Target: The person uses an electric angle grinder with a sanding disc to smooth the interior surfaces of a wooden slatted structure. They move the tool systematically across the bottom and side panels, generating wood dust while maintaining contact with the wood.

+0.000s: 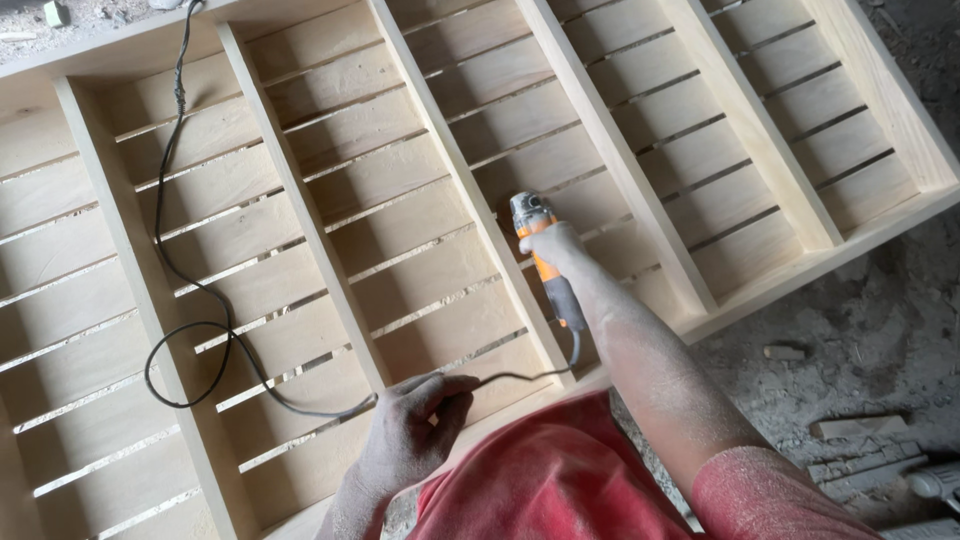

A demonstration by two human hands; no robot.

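Right now your right hand [553, 245] is closed around the body of an orange and grey angle grinder [546, 268], fingers wrapped over its upper part, with the grey head pointing away from you and the dark tail end toward your arm. You hold the tool down inside one bay of a big pale wooden frame [420, 190], low against the slatted back, just beside the upright divider on its left. Whether the disc touches the wood cannot be told.

Your left hand [408, 432] is curled shut on the black power cord [200, 300], pinching it near the frame's front edge. From your fingers the cord runs one way to the grinder's tail, and the other way out across the slats, loops once over the next bay, then climbs to the top rail and out of view.

No package, label or sign can be seen here. The frame is bare, light, unfinished timber: long straight dividers standing on edge, and flat boards behind them with narrow gaps between. Both your arms are coated in fine pale dust. Your clothing is red. At the right lies a grey, dusty floor [860, 340] with small rubble pieces.
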